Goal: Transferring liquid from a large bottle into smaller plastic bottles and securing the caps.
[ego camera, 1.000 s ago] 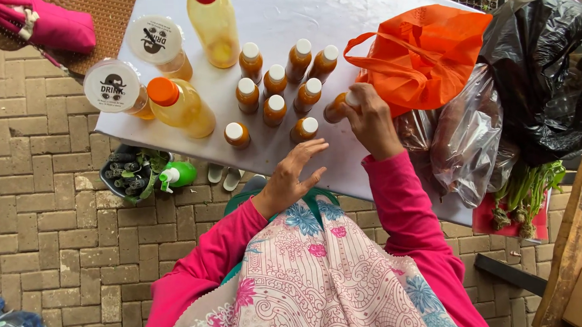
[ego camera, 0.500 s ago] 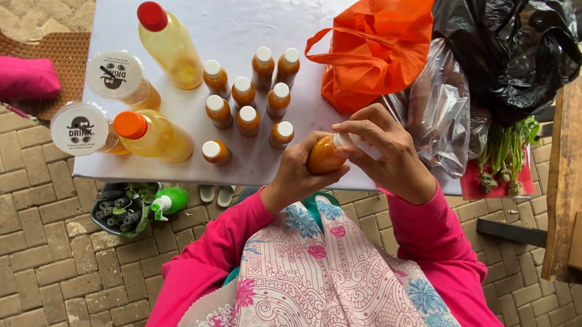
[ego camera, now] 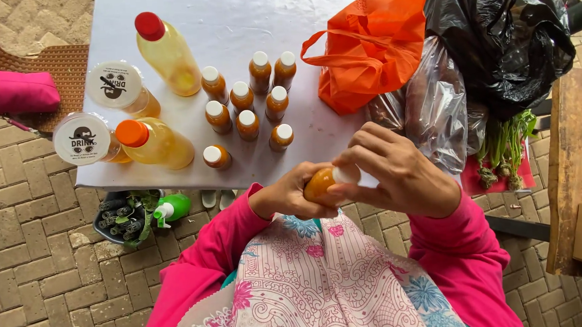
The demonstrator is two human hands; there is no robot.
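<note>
A small bottle of orange liquid [ego camera: 320, 182] with a white cap lies sideways between both hands, close to my chest. My left hand [ego camera: 285, 196] wraps its body from below. My right hand [ego camera: 399, 170] pinches the white cap end with thumb and fingers. Just beyond them, on the white table [ego camera: 228, 19], stand several more small white-capped bottles [ego camera: 247, 124] in a loose cluster.
Two large bottles of yellow liquid, one red-capped [ego camera: 166, 53], one orange-capped [ego camera: 154, 142], and two lidded cups [ego camera: 82, 138] stand at the table's left. An orange bag [ego camera: 371, 47], clear plastic bags [ego camera: 429, 108] and a black bag [ego camera: 499, 36] lie right. A wooden bench [ego camera: 580, 159] is far right.
My right hand took one small bottle from the cluster and drew it toward me. My left hand came up and closed round its body; the right now grips the cap.
</note>
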